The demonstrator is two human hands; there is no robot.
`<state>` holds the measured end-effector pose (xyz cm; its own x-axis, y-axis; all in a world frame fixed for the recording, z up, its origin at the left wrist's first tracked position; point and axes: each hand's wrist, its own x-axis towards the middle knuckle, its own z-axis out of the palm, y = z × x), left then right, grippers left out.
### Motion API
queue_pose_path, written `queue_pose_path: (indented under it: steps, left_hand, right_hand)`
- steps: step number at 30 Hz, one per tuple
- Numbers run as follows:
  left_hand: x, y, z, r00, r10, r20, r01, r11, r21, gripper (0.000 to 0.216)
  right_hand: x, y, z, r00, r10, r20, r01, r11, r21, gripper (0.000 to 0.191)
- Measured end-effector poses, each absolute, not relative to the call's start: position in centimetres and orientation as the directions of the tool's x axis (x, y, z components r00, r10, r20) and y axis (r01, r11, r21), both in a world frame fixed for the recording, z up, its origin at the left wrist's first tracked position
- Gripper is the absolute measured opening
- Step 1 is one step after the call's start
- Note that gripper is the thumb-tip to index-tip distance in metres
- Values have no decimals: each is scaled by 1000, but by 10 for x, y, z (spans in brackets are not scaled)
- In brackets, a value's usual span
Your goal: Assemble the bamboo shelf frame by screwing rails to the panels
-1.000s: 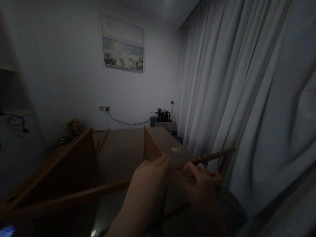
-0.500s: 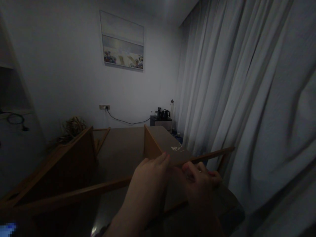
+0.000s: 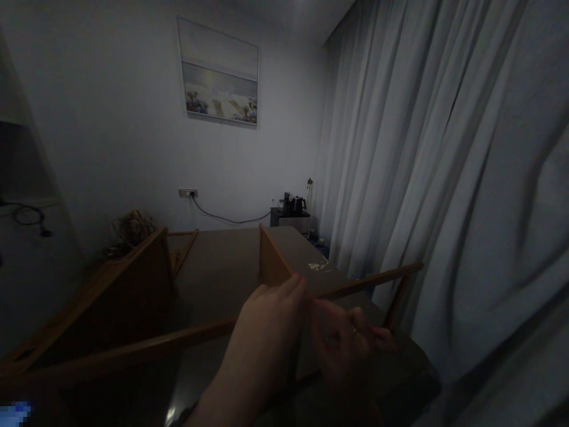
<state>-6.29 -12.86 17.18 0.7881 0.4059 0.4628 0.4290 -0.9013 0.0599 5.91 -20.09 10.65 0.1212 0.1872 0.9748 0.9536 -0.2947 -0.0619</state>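
A wooden frame [image 3: 371, 280] of brown rails and boards stands on a grey-brown table [image 3: 217, 255]. Wrapped over its long front rail is my left hand [image 3: 267, 317], closed where a middle board [image 3: 272, 255] meets the rail. Just right of it, below the rail, is my right hand [image 3: 349, 338], its fingers curled and its fingertips close to that same joint. Whatever those fingers pinch is too dark and small to make out. A wide side board [image 3: 120, 296] of the frame rises on the left.
Pale curtains [image 3: 377, 148] hang along the right side. At the back, a black kettle [image 3: 297, 205] stands on a small cabinet [image 3: 291, 222], with a cord running to a wall socket [image 3: 188, 193]. Dry, straw-like strands [image 3: 133, 228] lie at the left. Whitish marks [image 3: 319, 266] show on the tabletop.
My right hand has moved left and slightly down from the rail, closer to my left hand. My left hand and the frame stay in place.
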Motion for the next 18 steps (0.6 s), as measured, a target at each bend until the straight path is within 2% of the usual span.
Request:
queue_pose_path:
  steps: [4,7,9,11,13,15,18]
  left_hand:
    - [-62,-127,170,784,418,460,439,-896,66,43]
    - [-60,-126,170,779,431,456,454,-889,65,43]
    - [-60,-126,171,776,433,459,456,-887,67,41]
    - [-59,-126,170,774,427,468,451,-890,65,39]
    - [-59,-126,170,769,421,481,451,-891,59,39]
    - [-58,-126,169,765,419,489,457,-888,46,35]
    - [-57,-127,170,755,438,487,481,-876,42,31]
  right_hand:
    - [63,-203,101,153,216,964,968,-229,-102,25]
    - [69,-202,94,331,271,904,943,-52,-330,28]
    - [71,-200,88,456,320,830,853,109,-511,30]
    - [70,-202,84,518,364,774,747,250,-616,29]
    - [64,-210,83,551,393,736,673,312,-670,28]
    - [56,-223,86,588,403,701,641,296,-708,27]
    - [50,-238,92,627,350,697,638,284,-716,23]
